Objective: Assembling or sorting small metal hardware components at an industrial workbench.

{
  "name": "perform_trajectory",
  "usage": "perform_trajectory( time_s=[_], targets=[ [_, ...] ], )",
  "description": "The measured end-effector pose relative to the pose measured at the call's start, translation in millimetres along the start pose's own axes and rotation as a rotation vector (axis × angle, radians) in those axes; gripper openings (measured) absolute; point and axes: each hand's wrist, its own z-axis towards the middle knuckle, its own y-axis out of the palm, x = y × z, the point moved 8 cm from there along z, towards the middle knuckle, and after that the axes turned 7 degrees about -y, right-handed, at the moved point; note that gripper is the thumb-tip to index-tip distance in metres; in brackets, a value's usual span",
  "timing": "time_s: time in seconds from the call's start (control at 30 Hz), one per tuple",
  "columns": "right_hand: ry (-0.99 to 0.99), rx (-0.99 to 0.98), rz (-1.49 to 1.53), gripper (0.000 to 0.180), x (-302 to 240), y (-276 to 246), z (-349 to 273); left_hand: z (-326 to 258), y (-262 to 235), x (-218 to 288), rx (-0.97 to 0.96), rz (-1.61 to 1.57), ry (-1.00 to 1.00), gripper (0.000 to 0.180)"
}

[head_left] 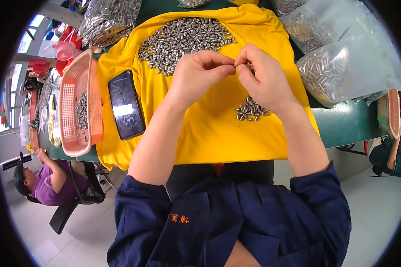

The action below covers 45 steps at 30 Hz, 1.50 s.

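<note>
A yellow cloth [209,129] covers the green table [347,124], its near edge hanging over. On it, far, lies a big heap of small metal cylinders [182,38]; a smaller pile [251,109] sits near the right. Clear bags of cylinders [343,71] crowd the right edge. A pink basket [69,120] on the left holds a few. Beside it lies a phone [126,104]. Left hand [198,73] and right hand [263,78] pinch one tiny cylinder [235,66] between fingertips.
</note>
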Motion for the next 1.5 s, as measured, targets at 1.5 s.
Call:
perform_trajectory(
  time_s=[1.5],
  targets=[
    [0.182,0.014,0.259,0.008,20.0,2.8,-4.4,1.6,2.5,-8.9,-0.034,-0.220,0.037,0.012]
  ],
)
